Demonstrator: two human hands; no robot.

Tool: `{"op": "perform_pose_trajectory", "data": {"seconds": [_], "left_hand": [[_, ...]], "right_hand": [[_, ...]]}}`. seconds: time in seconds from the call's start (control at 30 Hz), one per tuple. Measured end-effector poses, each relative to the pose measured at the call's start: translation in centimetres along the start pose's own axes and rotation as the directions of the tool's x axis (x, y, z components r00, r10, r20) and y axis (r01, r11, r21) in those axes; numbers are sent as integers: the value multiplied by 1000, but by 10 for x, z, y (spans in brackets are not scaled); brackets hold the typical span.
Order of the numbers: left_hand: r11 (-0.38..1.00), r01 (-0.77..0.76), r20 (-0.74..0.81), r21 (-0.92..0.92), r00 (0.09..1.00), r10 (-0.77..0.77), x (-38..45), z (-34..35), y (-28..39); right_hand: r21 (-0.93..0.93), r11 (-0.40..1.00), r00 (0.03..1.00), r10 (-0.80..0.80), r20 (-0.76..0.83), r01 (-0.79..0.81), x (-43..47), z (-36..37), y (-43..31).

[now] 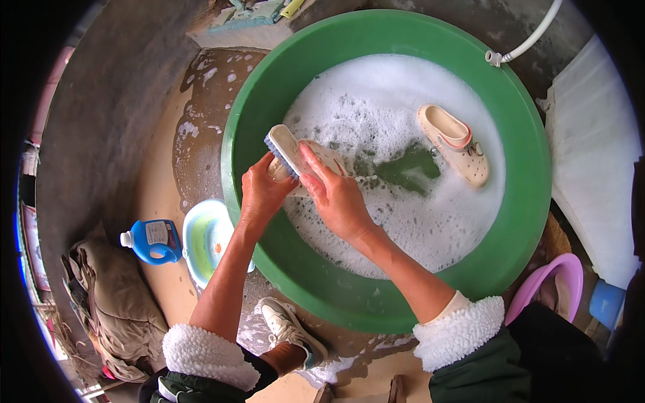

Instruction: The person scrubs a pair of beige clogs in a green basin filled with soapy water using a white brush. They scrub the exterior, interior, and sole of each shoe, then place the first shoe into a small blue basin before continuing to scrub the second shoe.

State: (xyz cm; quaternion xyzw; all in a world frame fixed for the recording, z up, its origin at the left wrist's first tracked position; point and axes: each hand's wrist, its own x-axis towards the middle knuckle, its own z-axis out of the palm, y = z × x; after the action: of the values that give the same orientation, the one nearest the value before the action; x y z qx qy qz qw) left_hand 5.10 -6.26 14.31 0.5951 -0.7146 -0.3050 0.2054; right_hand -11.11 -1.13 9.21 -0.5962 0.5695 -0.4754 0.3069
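Note:
A large green plastic tub [524, 166] holds water covered with white suds. Over its left part, my right hand [337, 196] grips a scrubbing brush [288, 143] with a pale back and blue bristles. The bristles face a cream clog [322, 156], which my left hand [264, 186] holds from the left. Much of this clog is hidden by the brush and my fingers. A second cream clog [456, 146], with round holes and a pinkish trim at its strap, lies in the suds at the right, its opening upward.
A blue detergent bottle [157, 242] and a small light-blue basin [190, 237] stand left of the tub. A white hose [536, 32] reaches its back right rim. A pink basin [569, 267] is at lower right; a brown garment [118, 302] lies at lower left. The floor [201, 136] is wet.

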Motion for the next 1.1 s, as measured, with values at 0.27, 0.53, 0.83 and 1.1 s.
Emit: {"op": "perform_pose_trajectory", "data": {"seconds": [0.27, 0.53, 0.83, 1.1], "left_hand": [[993, -35, 96, 116, 995, 23, 0, -8, 21], [1000, -4, 94, 8, 996, 4, -8, -7, 31], [998, 54, 99, 17, 994, -55, -4, 11, 25], [996, 35, 121, 84, 992, -45, -1, 21, 33]], "right_hand": [[34, 944, 944, 328, 22, -329, -1, -7, 28], [272, 947, 968, 213, -131, -171, -2, -13, 12], [-147, 984, 991, 109, 74, -98, -3, -47, -44], [-203, 978, 988, 79, 132, -51, -2, -51, -57]]}}
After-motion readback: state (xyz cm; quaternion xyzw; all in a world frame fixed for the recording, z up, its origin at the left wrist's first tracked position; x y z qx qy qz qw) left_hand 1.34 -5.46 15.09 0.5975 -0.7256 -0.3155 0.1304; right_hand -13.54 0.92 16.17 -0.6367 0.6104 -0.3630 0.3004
